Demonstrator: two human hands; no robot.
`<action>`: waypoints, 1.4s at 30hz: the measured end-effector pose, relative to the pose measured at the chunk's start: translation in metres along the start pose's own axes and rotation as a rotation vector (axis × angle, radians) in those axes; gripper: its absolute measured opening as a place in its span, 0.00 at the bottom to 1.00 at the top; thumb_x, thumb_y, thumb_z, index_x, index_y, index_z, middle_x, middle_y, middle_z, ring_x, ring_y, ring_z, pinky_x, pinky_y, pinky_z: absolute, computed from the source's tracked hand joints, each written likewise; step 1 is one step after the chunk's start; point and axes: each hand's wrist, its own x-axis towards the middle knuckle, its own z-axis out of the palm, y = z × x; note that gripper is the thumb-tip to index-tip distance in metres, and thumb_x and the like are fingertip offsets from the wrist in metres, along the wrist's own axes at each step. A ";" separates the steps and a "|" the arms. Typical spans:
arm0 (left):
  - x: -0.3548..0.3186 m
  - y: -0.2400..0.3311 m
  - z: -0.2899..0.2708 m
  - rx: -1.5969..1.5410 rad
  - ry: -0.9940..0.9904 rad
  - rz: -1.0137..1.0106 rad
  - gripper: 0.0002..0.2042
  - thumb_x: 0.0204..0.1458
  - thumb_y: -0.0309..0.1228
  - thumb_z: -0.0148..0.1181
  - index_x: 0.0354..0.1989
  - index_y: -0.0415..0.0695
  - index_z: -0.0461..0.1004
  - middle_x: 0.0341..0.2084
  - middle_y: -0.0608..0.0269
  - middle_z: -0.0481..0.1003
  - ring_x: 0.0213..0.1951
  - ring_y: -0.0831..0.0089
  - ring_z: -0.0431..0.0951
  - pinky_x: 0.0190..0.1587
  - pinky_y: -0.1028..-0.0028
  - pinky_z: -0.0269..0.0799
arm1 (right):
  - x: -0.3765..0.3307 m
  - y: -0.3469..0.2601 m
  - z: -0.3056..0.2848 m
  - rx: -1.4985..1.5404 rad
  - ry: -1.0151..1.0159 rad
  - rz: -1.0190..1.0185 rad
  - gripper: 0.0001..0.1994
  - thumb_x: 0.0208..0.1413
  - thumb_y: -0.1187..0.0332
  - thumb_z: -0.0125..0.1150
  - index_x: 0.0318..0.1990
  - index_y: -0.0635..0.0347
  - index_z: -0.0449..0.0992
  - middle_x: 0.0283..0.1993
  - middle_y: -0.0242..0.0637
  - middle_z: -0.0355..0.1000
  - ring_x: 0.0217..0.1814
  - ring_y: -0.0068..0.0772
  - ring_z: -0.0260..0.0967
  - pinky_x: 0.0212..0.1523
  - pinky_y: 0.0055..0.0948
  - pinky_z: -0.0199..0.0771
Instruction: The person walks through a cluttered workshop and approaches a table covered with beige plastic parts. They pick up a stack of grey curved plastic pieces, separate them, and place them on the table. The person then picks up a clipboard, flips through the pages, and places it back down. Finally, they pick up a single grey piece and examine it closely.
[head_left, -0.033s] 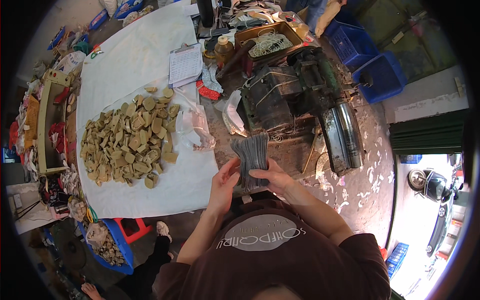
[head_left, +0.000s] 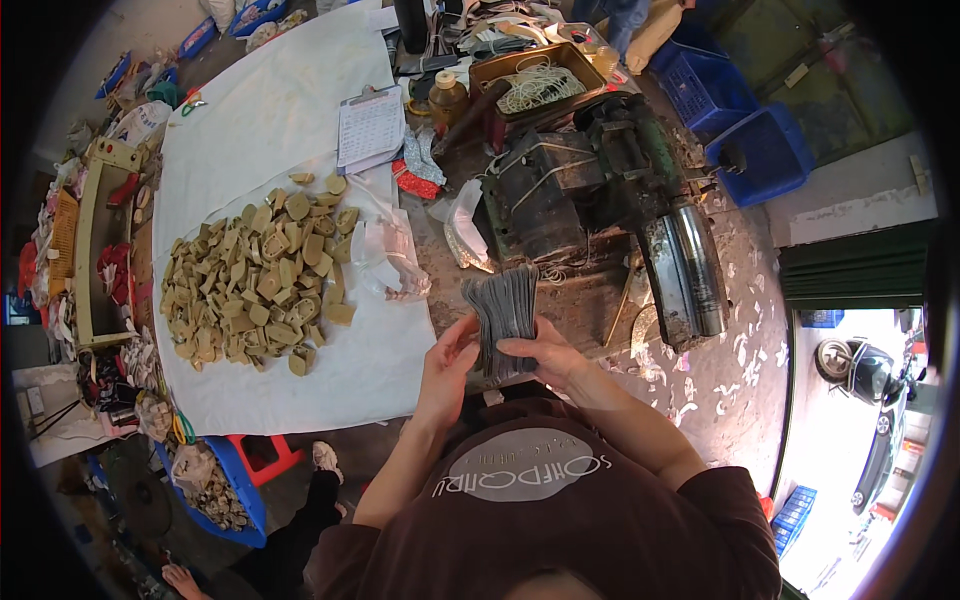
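A thick bundle of thin dark-grey strips (head_left: 503, 318), pressed face to face, is held upright in front of my body at the table's edge. My left hand (head_left: 452, 362) grips its left side, fingers curled round it. On the right side, my right hand (head_left: 540, 347) clasps the bundle with the thumb laid across its front. The fingertips behind it are hidden. Just beyond the bundle lies a pale curved piece (head_left: 464, 228) with a glittery edge. To the left, clear plastic bags (head_left: 388, 252) rest beside a big heap of khaki heel-shaped blocks (head_left: 262, 270).
A greasy machine (head_left: 545, 190) with a shiny metal cylinder (head_left: 697, 270) occupies the right. Behind are a clipboard (head_left: 368, 130), a bottle (head_left: 447, 95) and a tray of string (head_left: 540, 85). Blue crates (head_left: 765, 155) stand far right. Another person's foot (head_left: 327, 460) shows lower left, near a red stool (head_left: 268, 460).
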 end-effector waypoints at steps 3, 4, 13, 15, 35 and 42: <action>0.002 0.001 0.011 -0.009 0.123 -0.022 0.20 0.54 0.24 0.50 0.56 0.34 0.62 0.49 0.59 0.68 0.48 0.76 0.67 0.52 0.75 0.61 | -0.003 -0.001 0.002 -0.038 0.010 -0.004 0.26 0.44 0.76 0.65 0.53 0.63 0.64 0.47 0.37 0.70 0.46 0.29 0.70 0.47 0.31 0.72; 0.003 0.003 0.014 -0.014 0.172 -0.021 0.19 0.55 0.25 0.50 0.55 0.34 0.63 0.48 0.60 0.69 0.46 0.76 0.68 0.50 0.76 0.61 | -0.003 0.000 0.002 -0.064 0.001 -0.025 0.26 0.44 0.76 0.65 0.53 0.63 0.65 0.46 0.37 0.70 0.46 0.29 0.70 0.47 0.30 0.72; 0.001 0.005 0.016 -0.249 0.037 -0.083 0.16 0.60 0.27 0.41 0.53 0.34 0.64 0.42 0.60 0.73 0.44 0.74 0.72 0.49 0.74 0.65 | -0.008 0.000 0.000 -0.108 -0.018 -0.073 0.24 0.43 0.80 0.62 0.52 0.65 0.66 0.46 0.37 0.71 0.46 0.27 0.70 0.48 0.28 0.71; 0.004 -0.003 0.011 -0.277 0.041 -0.059 0.16 0.60 0.27 0.40 0.53 0.33 0.64 0.44 0.58 0.72 0.45 0.73 0.72 0.50 0.72 0.66 | -0.010 -0.001 -0.001 -0.078 -0.023 -0.062 0.24 0.44 0.80 0.62 0.52 0.65 0.66 0.47 0.38 0.71 0.47 0.27 0.69 0.48 0.29 0.71; 0.003 -0.020 -0.023 -0.635 0.006 -0.161 0.12 0.54 0.28 0.51 0.46 0.40 0.67 0.37 0.56 0.74 0.44 0.62 0.74 0.52 0.61 0.67 | -0.018 0.004 -0.012 0.310 0.007 -0.123 0.25 0.42 0.73 0.61 0.52 0.62 0.65 0.43 0.42 0.72 0.46 0.40 0.71 0.50 0.42 0.72; 0.000 -0.011 -0.019 -0.688 -0.007 -0.175 0.08 0.54 0.31 0.53 0.38 0.40 0.70 0.35 0.55 0.75 0.43 0.60 0.74 0.50 0.62 0.69 | -0.020 -0.001 -0.017 0.227 0.022 -0.128 0.24 0.42 0.70 0.63 0.50 0.65 0.66 0.43 0.42 0.71 0.48 0.42 0.70 0.48 0.45 0.74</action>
